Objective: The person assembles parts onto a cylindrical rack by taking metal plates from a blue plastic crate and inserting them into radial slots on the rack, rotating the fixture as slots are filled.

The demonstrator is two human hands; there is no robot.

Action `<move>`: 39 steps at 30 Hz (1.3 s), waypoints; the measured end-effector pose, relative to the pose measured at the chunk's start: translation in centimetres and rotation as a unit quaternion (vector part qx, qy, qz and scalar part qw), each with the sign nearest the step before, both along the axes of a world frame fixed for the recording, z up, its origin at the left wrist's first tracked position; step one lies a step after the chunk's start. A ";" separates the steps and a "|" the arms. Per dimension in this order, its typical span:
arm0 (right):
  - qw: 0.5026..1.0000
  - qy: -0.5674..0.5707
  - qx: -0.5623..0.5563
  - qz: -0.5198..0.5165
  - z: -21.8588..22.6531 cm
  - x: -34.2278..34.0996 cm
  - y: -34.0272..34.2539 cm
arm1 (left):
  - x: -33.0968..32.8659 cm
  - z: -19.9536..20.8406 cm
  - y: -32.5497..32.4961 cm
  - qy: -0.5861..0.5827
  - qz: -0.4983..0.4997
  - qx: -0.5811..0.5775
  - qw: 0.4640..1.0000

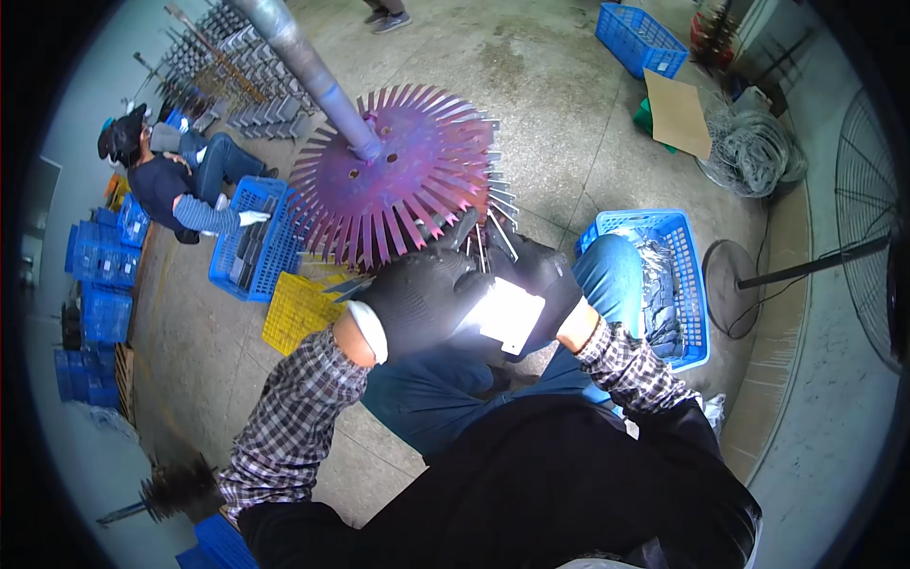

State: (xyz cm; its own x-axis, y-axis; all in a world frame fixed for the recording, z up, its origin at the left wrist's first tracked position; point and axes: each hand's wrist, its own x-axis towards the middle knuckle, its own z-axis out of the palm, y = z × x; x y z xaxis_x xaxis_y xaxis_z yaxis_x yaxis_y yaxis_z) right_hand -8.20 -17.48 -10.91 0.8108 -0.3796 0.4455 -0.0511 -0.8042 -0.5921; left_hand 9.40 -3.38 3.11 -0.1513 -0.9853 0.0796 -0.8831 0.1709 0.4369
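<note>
Both my hands, in dark gloves, are together at the near right edge of a round purple metal rack [417,156] with many forked prongs around its rim. A bright, shiny flat metal plate [513,321] rests against the palm of my right hand [542,275], whose fingers are curled. Glare hides part of the plate. My left hand [422,296] is closed, its thumb beside the plate and its fingertips at the prongs. What it grips is hidden. Thin metal strips [500,237] stick out from the rack between and beyond my hands.
A blue crate [697,284] of dark metal pieces stands by my right leg. A yellow crate [294,313] lies left. Another person [175,180] sits at the far left, one hand at a blue crate [227,248]. A pole [318,76] rises from the rack. A fan [867,228] stands right.
</note>
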 end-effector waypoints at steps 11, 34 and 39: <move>0.997 0.075 -0.034 0.004 -0.6 -0.4 -0.5 | -0.7 0.0 -0.8 0.032 0.074 0.076 0.994; 0.989 0.058 -0.138 -0.001 3.0 -0.9 0.8 | -1.5 -2.0 -0.7 0.039 0.106 0.007 0.994; 0.983 0.046 -0.177 -0.005 3.0 -0.6 0.9 | -0.9 -2.2 -1.0 0.055 0.077 0.074 0.993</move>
